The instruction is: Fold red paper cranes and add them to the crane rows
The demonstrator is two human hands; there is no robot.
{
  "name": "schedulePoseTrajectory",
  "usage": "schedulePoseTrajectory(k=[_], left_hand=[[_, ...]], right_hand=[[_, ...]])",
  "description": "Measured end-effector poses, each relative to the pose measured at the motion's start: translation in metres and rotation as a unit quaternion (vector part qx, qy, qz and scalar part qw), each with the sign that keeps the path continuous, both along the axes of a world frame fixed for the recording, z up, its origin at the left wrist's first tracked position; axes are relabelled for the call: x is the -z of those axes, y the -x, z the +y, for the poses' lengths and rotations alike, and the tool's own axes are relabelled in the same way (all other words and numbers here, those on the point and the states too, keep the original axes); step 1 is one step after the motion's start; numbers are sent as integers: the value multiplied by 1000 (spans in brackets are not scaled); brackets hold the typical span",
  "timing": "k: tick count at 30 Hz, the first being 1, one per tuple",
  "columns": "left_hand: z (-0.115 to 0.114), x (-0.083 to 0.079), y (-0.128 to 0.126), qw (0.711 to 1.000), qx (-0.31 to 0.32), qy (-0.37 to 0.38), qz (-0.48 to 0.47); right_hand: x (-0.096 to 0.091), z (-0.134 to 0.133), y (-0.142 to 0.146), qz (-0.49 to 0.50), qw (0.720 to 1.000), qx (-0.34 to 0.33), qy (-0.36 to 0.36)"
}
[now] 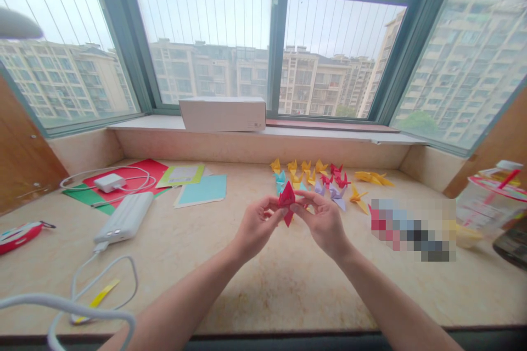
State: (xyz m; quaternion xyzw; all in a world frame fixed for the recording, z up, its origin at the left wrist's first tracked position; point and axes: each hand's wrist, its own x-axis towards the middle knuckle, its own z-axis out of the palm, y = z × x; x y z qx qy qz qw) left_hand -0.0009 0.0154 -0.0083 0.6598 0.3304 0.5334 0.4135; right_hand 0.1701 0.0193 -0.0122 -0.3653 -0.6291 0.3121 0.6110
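A piece of folded red origami paper (287, 195), diamond-shaped with pointed top and bottom ends, is held up above the counter. My left hand (261, 225) pinches its left side between thumb and fingers. On its right side, my right hand (323, 220) grips it the same way, the two thumbs close together. Just behind my hands stand several folded paper cranes: yellow ones (321, 166) at the back, red ones (341, 176), a light blue one (280, 181) and a lilac one (337, 195). My fingers hide part of this group.
Coloured paper sheets (206, 191) lie at the left, with a white charger (110, 181) on some. Nearer are a white power bank (125, 218), looping cable (66, 303) and red tape measure (20, 236). A plastic cup (486, 203) stands right; a white box (222, 114) rests on the sill.
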Motion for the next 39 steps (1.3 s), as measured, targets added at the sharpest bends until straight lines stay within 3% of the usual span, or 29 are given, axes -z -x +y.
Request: schedulePoseTrajectory(k=[3, 6, 10, 14, 20, 28, 33, 39], left_hand=[[0, -1, 2, 995, -46, -63, 64], [0, 0, 4, 990, -77, -81, 91], [-2, 1, 4, 999, -3, -37, 34], [-4, 1, 3, 995, 82, -40, -36], [-6, -4, 6, 996, 44, -74, -31], [-9, -1, 1, 991, 95, -67, -62], [-3, 5, -5, 995, 40, -46, -79], [-5, 0, -6, 995, 11, -29, -99]], right_hand=[[-1, -1, -3, -32, 998, 6, -55], [-4, -3, -4, -60, 992, -47, -101], [-6, -4, -4, -80, 985, -96, -117], [-6, -1, -8, -85, 984, -93, -125], [-10, -2, -15, -70, 987, -111, -96], [-9, -3, -7, -3, 994, -99, -44], [-3, -4, 3, 25, 998, -59, -27], [2, -7, 14, 79, 995, -51, -20]])
